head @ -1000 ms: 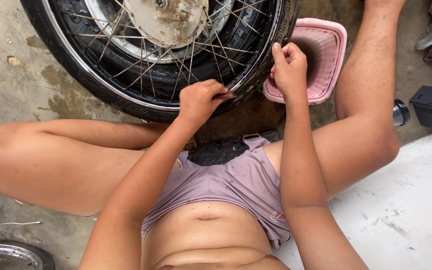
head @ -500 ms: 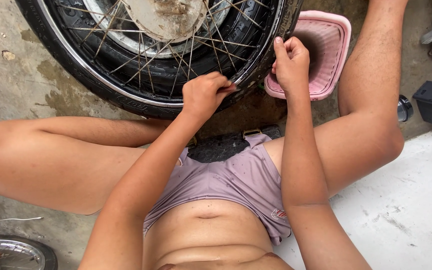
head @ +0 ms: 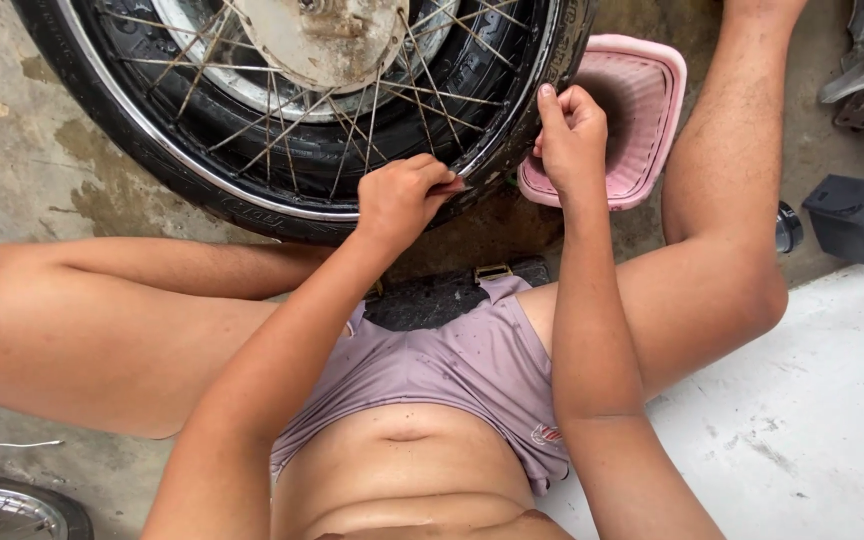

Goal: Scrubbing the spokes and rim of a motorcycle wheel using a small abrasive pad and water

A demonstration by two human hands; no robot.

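Working at ground level: a seated person bends over a spoked motorcycle wheel (head: 302, 110) lying flat on wet concrete in the upper half of the frame, legs spread to either side of it.
Left hand (head: 400, 200): closed in a narrow pinch at the chrome rim (head: 252, 205), centre of the frame, fingertips pressed where rim meets black tyre (head: 102, 120); whether a small tool sits in the pinch cannot be told.
Right hand (head: 570, 135): curled into a loose fist against the tyre's edge, upper right of centre, thumb up; nothing clearly shows inside it.
Wheel: hub (head: 327, 35) and thin spokes fill the top centre; the tyre sits on the rim, its near edge between the two hands.
Nearby: a pink plastic basket (head: 652, 120) touches the tyre just behind the right hand; a dark plastic part (head: 852, 215) lies at the right edge; a second wheel (head: 12, 510) peeks in at lower left; pale painted floor (head: 812, 420) fills the lower right.
Doing it well: judging by the grip, work at the tyre edge goes best with both hands close together, pressure kept even along the rim, fingers clear of the spokes.
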